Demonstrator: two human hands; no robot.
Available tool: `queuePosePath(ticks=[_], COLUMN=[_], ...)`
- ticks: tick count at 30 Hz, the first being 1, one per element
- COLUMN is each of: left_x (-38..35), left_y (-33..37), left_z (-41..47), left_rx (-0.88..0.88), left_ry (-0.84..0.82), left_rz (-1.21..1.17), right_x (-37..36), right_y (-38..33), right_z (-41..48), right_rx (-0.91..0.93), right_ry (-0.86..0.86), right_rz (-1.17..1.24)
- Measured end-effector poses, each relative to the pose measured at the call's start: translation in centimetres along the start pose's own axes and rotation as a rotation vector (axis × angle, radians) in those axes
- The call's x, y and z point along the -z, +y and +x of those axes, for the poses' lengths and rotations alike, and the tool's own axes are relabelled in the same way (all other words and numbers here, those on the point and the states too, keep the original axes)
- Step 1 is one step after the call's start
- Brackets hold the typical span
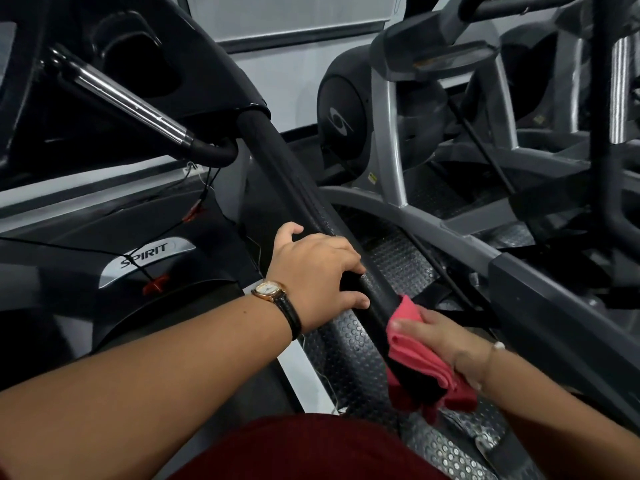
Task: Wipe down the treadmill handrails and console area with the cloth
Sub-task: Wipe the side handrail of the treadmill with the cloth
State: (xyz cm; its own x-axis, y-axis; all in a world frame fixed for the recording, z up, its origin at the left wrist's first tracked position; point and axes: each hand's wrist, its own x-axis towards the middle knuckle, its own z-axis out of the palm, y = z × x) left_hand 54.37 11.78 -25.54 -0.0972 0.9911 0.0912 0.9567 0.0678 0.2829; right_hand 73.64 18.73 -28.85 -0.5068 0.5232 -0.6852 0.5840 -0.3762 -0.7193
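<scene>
Presently the left hand [317, 268] is seen closed round the black handrail [287, 161], with the fingers curled over its far side and the thumb set apart on the near side. A wristwatch [268, 289] is worn on that wrist. Just below that hand along the rail, the folded pink cloth [419, 362] is held against the handrail by the right hand [446, 344]. Its thumb is laid on top; its other fingers are hidden behind the folds. A short bare stretch of rail is left between the two hands. Above the left hand the rail runs open up to the console [194, 50], where a chrome grip bar [128, 98] juts out beside it. Right of both hands, a gap over studded matting [398, 261] is bounded by a neighbouring machine's grey frame [391, 98].
</scene>
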Motion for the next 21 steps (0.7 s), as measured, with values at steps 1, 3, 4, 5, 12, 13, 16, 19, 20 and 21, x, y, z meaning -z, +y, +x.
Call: queuePosePath(ticks=[1, 3, 4, 5, 12, 13, 16, 19, 20, 21], left_x=[0.0, 0.0, 0.0, 0.0, -0.4, -0.4, -0.3, -0.4, -0.4, -0.5], left_y=[0.0, -0.1, -0.1, -0.1, -0.2, -0.2, -0.2, -0.3, -0.3, -0.4], left_z=[0.0, 0.1, 0.2, 0.3, 0.2, 0.2, 0.1, -0.2, -0.2, -0.2], left_rx=[-0.001, -0.001, -0.001, 0.000, -0.003, -0.004, -0.001, -0.010, -0.017, -0.024], left_ry=[0.002, 0.009, 0.008, 0.005, 0.023, 0.022, 0.023, 0.018, 0.014, 0.011], left_rz=[0.000, -0.003, -0.002, 0.002, -0.001, -0.002, -0.006, -0.003, 0.000, 0.000], right_x=[-0.5, -1.7, -2.4, -3.5, -3.9, -3.2, -0.5, 0.4, 0.0, -0.7], right_y=[-0.4, -0.4, -0.2, -0.4, 0.1, -0.1, -0.3, -0.5, -0.7, -0.9], right_z=[-0.6, -1.6, -1.9, -2.2, -1.3, -1.5, -1.2, -1.0, -1.1, -1.1], right_rx=[0.035, 0.089, 0.105, 0.128, 0.243, 0.246, 0.236, 0.133, 0.134, 0.124], right_ry=[0.059, 0.215, 0.329, 0.427, 0.560, 0.495, 0.166, -0.087, -0.071, 0.032], right_rz=[-0.095, -0.489, -0.741, -0.936, -1.114, -1.051, -0.584, -0.058, -0.077, -0.230])
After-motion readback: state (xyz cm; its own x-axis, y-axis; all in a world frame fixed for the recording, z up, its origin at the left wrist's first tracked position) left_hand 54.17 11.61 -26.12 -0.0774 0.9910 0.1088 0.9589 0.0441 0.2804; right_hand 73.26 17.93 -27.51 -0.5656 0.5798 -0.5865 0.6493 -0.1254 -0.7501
